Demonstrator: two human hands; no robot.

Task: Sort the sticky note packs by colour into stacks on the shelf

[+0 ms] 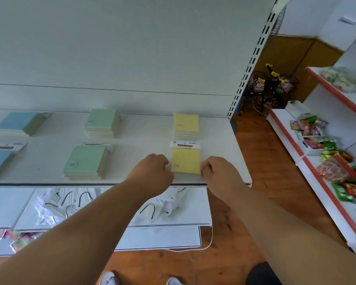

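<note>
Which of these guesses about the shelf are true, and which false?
1. Both hands are at the front yellow pack. True: the left hand is at its left edge, the right hand at its right.
2. The green packs sit right of the yellow ones. False: they lie to the left.
3. Blue packs lie at the far left. True.
4. The yellow stack at the back stands on the floor. False: it is on the shelf.
</note>
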